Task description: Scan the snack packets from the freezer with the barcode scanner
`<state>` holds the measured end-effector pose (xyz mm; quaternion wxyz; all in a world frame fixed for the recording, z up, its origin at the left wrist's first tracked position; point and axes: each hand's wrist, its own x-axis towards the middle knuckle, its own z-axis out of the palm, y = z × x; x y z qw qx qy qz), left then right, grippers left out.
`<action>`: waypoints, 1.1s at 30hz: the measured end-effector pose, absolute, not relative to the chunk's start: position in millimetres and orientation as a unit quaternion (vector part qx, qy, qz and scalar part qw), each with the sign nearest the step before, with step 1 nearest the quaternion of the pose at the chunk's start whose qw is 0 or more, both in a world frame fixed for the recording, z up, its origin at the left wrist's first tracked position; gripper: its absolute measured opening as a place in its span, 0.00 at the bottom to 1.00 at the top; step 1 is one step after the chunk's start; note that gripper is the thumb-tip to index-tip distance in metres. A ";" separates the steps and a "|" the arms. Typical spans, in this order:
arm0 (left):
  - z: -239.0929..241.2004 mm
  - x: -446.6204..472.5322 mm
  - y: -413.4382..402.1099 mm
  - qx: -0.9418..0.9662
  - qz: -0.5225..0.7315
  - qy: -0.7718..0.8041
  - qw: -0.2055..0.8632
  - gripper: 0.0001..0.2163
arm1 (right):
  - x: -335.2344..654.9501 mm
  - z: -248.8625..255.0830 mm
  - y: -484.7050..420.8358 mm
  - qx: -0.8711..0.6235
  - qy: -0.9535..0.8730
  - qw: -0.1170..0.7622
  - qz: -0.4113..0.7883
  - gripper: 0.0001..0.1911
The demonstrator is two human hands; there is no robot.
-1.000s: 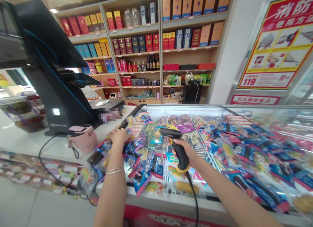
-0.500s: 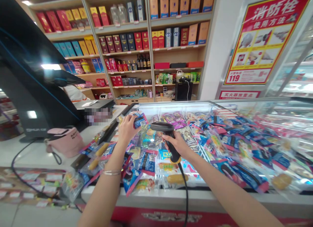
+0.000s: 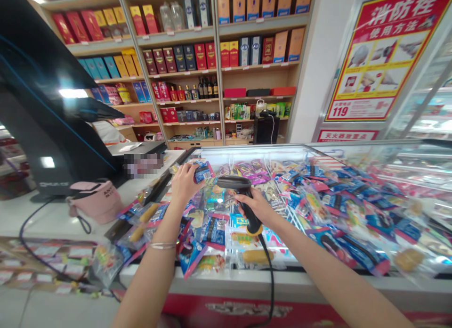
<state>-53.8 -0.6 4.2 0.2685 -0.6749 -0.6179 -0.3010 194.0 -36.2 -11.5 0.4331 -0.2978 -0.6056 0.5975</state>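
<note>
My right hand [image 3: 252, 204] is wrapped round the grip of a black barcode scanner [image 3: 234, 182], whose head points left. Its cable hangs down over the front of the freezer. To the left, my left hand [image 3: 185, 181] is closed on a blue and pink snack packet [image 3: 204, 171] with a barcode patch facing the scanner. A gap separates the scanner's head from the packet. Below both hands, more blue packets [image 3: 213, 231] and bagged corn cobs [image 3: 257, 257] lie on the glass top of the freezer.
A heap of blue packets [image 3: 363, 215] covers the right side of the freezer. On the counter at left stand a pink cup bag [image 3: 97, 200] and a black checkout terminal [image 3: 52, 130]. Shelves [image 3: 257, 69] of boxed bottles line the back wall.
The view has shifted slightly. My two hands keep almost the same places, still holding the packet and the scanner.
</note>
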 end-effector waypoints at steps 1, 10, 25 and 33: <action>4.1 -54.0 -0.3 -0.675 -0.300 -0.618 0.268 0.19 | 194.2 -11.6 -36.2 -0.299 -0.605 0.431 0.599 0.12; 5.6 -53.4 -1.2 -0.676 -0.308 -0.611 0.275 0.20 | 194.4 -10.5 -36.3 -0.298 -0.604 0.439 0.595 0.12; 54.8 -28.3 -22.3 -0.631 -0.465 -0.500 0.368 0.22 | 238.7 55.7 -36.0 -0.128 -0.474 0.534 0.689 0.10; 80.5 99.3 -28.6 -0.753 -0.389 -0.494 0.195 0.18 | 365.5 53.9 -63.4 -0.160 -0.429 0.639 0.618 0.08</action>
